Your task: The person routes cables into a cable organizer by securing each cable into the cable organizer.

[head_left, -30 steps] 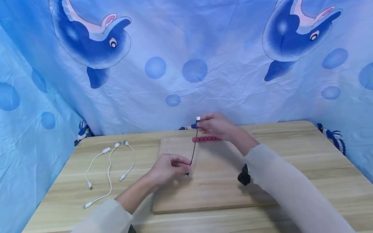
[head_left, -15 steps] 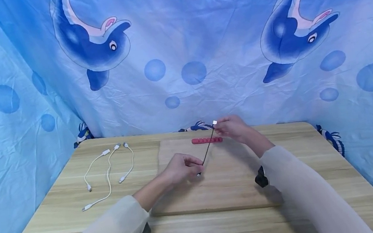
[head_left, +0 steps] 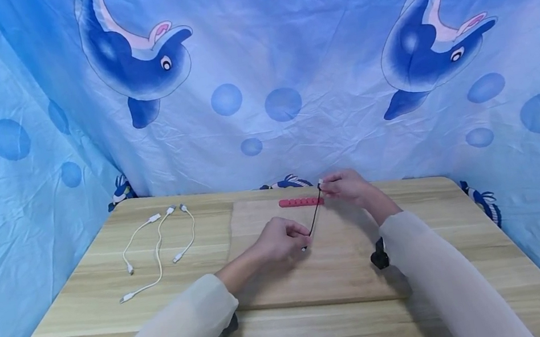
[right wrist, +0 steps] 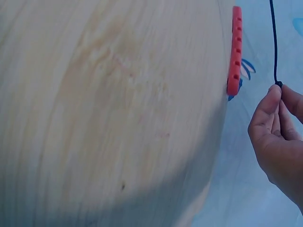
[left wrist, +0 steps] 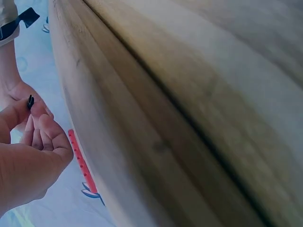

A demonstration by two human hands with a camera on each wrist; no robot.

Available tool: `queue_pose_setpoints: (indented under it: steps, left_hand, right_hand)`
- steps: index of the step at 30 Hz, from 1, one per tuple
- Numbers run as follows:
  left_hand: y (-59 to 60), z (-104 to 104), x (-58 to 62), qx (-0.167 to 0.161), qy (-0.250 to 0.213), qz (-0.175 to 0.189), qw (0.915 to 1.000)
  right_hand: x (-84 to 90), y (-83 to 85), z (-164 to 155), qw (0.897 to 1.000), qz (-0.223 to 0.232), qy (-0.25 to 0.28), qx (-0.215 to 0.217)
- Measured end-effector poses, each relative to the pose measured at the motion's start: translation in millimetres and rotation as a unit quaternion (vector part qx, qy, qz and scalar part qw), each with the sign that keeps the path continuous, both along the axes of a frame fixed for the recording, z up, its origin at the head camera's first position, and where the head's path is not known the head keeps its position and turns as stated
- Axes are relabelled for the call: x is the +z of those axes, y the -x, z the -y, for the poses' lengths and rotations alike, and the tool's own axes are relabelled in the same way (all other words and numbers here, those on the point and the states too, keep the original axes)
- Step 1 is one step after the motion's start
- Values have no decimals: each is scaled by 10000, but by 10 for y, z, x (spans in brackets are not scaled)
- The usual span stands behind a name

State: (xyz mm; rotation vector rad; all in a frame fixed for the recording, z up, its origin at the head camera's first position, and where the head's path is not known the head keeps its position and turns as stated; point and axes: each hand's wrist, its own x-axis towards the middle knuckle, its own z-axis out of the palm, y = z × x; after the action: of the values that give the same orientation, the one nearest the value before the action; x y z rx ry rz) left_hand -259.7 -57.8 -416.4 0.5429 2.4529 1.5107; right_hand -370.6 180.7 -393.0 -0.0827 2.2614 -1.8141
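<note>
Thin black cable [head_left: 314, 218], short, pulled taut between both pinches above wooden board [head_left: 286, 281]. Left hand [head_left: 280, 240] pinching lower end, right hand [head_left: 347, 186] pinching upper plug end. Red ribbed silicone cable holder [head_left: 300, 202] just under right grip, flat on board.

Bright even light; soft shadows under arms; wrist views blurred.

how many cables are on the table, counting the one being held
4: three white cables lie at the table's left; one black cable is stretched between the left hand and right hand.
</note>
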Motion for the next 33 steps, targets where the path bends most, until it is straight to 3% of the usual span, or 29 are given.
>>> queue_pose_setpoints:
  steps: [10,17,33]
  left_hand:
    - [29,-170,-39,-106,-31,8,9999]
    - [39,-265,-63,42,-68,117,9999]
    - [67,-331,-58,196,7,277,9994]
  right_hand:
    - [-78,62,-73,9988,-124,-471,-38]
    - [-142,91,-75,9972,-342,-655,-101]
    - [-218,153,-24,9973,-180,-660,-269]
